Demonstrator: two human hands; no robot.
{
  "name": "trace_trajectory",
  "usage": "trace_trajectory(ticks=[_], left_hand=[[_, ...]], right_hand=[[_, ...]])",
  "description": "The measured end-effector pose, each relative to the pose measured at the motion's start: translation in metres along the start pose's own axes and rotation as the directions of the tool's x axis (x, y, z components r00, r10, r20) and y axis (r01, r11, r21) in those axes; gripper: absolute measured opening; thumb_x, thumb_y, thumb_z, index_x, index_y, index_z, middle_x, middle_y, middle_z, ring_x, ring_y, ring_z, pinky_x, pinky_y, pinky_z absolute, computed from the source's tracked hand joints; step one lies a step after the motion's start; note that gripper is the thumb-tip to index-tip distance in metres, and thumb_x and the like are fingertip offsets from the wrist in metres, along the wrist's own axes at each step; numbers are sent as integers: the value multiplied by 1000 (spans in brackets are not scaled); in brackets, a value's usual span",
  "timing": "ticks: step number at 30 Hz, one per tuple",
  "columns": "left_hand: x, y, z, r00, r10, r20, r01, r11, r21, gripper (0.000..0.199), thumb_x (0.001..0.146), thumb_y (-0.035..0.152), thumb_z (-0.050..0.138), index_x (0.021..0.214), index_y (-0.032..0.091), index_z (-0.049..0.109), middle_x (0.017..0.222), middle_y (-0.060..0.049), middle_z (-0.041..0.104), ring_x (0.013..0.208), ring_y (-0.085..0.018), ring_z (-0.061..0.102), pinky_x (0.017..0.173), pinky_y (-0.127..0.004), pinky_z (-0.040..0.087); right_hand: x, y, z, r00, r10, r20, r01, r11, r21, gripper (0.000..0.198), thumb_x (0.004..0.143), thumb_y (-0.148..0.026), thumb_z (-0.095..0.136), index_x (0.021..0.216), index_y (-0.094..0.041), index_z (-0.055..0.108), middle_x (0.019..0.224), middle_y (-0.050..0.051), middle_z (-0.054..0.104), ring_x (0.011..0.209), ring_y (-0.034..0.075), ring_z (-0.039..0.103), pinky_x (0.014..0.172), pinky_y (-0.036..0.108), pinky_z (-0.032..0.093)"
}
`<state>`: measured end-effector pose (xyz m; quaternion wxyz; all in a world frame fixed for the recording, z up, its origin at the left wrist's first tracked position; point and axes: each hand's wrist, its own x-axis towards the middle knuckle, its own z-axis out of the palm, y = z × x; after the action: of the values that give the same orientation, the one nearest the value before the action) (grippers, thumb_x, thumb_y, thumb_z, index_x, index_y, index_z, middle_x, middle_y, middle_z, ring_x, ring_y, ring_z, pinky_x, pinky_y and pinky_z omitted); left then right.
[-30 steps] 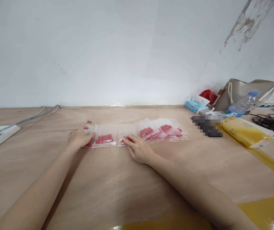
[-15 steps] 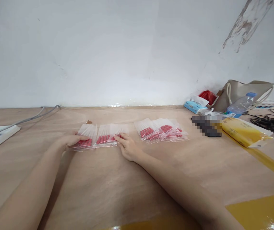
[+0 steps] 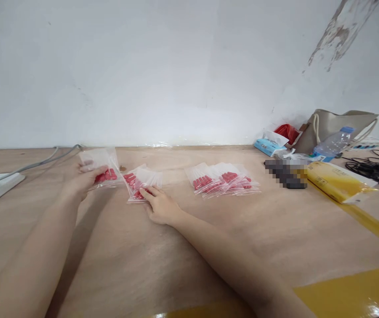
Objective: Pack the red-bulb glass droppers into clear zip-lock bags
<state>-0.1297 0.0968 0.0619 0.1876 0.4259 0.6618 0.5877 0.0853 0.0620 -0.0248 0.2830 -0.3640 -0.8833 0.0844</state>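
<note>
My left hand [image 3: 85, 179] grips a clear plastic bag [image 3: 109, 159] with red-ended pieces inside, raised a little off the table on the left. My right hand [image 3: 162, 204] rests on other clear bags [image 3: 143, 177], its fingertips pressing on the red pieces in them. These bags overlap each other just right of the held one. Further right, a fanned pile of similar bags [image 3: 224, 179] lies apart from both hands. What exactly the red-ended pieces are, I cannot make out.
A white power strip [image 3: 0, 190] with a grey cable lies at the left. On the right are a blue tissue pack [image 3: 270, 146], a water bottle [image 3: 335, 143], a yellow pack [image 3: 340, 182], a grey bag [image 3: 335, 121], black cables [image 3: 375, 170] and a blurred dark object [image 3: 287, 174].
My left hand has lifted its bag up and to the left. My right hand has slid left, pushing its bags together so they overlap. The right pile stays put.
</note>
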Motion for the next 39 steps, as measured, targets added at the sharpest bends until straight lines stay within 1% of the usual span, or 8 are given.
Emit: trace_trajectory(ticks=[5,8,12,19,24,29,33,39], left_hand=[[-1,19,4,993,38,-114,-42,998,-36,52,69,9,66,114,16,40,80,3,58,55,-4,55,57,-20,51],[-18,20,21,995,-12,96,17,999,-48,44,72,15,65,109,13,42,80,0,60,57,-7,59,57,-24,53],[-61,4,60,892,-31,451,24,1000,20,42,70,27,67,104,10,48,73,-6,66,59,-17,64,53,-30,53],[-96,-11,94,705,182,685,-317,945,75,43,75,48,54,103,16,58,103,-11,64,93,-25,60,81,-40,47],[-73,-20,75,633,238,737,-607,743,282,46,74,56,50,108,26,60,133,-8,43,127,-37,24,99,-60,11],[-66,-27,63,728,46,684,-643,395,657,59,79,67,27,127,37,41,138,-10,32,120,-47,28,86,-68,20],[-67,-27,60,823,25,568,-540,347,767,64,78,70,21,128,35,41,126,-17,42,107,-52,38,72,-68,31],[-64,-27,57,784,216,583,-621,307,722,44,83,56,37,118,35,52,128,-14,44,113,-49,35,76,-70,27]], right_hand=[[-2,4,-2,999,17,-40,-13,996,91,56,79,-29,48,131,-15,33,131,12,40,120,22,37,98,35,36],[-8,9,-11,963,144,-228,-113,983,143,64,78,-30,50,134,-12,26,129,15,39,117,21,40,96,33,38],[-29,28,-32,943,75,-325,-72,997,22,56,77,-23,51,131,-18,36,129,14,37,104,21,50,90,35,42],[-65,62,-52,960,-222,-171,227,974,10,40,81,-9,39,117,-20,52,113,10,54,100,15,54,82,28,48],[-69,64,-58,969,-177,-172,182,983,14,40,76,-4,39,112,-13,53,112,13,54,103,16,52,85,30,46],[-68,67,-61,969,-145,-200,113,980,-163,38,71,-5,44,106,-14,57,109,13,55,101,21,50,86,36,43],[-69,71,-66,959,-194,-209,126,946,-299,33,72,-7,48,101,-18,60,101,9,59,92,20,50,80,34,40],[-70,71,-69,940,-295,-173,184,864,-469,16,81,-16,49,84,-20,64,74,2,63,70,13,50,71,30,32]])
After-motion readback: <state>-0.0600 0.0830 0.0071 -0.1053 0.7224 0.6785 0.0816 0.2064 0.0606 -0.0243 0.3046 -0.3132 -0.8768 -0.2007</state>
